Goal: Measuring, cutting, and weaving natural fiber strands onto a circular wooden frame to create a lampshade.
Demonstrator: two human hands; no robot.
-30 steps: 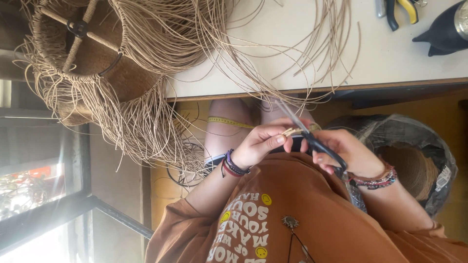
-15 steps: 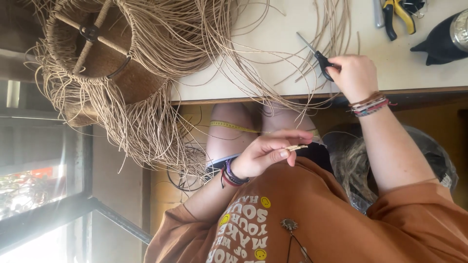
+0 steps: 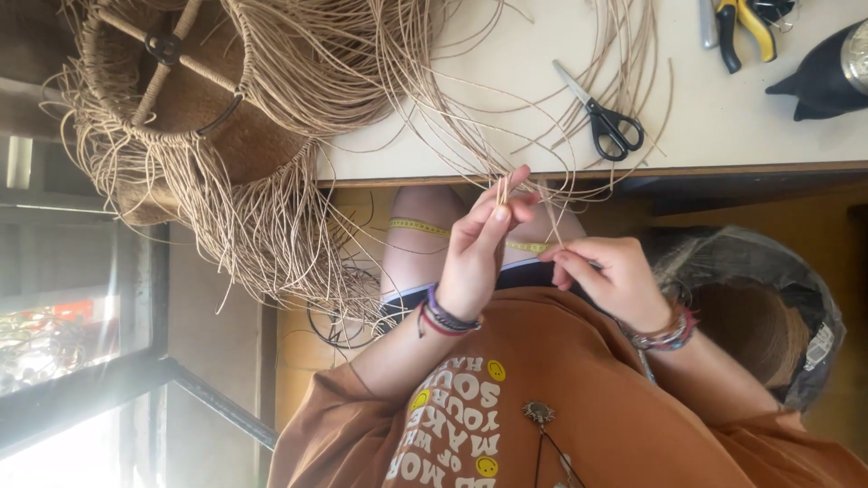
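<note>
My left hand point(image 3: 484, 248), with purple and red bracelets at the wrist, pinches the ends of a few thin tan cords point(image 3: 503, 192) between thumb and fingers, just below the table edge. My right hand point(image 3: 608, 276), wearing beaded bracelets, is close beside it and holds a single strand point(image 3: 553, 226) between its fingertips. The cords run up onto the white table point(image 3: 705, 136) and into a wire frame wrapped in woven tan cord point(image 3: 208, 99) at the upper left. Black-handled scissors point(image 3: 604, 117) lie loose on the table above my hands.
Yellow-handled pliers point(image 3: 746, 27) and a black object point(image 3: 827, 72) lie at the table's far right. A yellow measuring tape point(image 3: 425, 229) crosses my lap. A round bin lined with a plastic bag point(image 3: 768, 316) stands to the right. Loose cords hang off the table's left side.
My right hand held the scissors at the cords, reached up and laid them on the table, then came back beside my left hand and took a strand.
</note>
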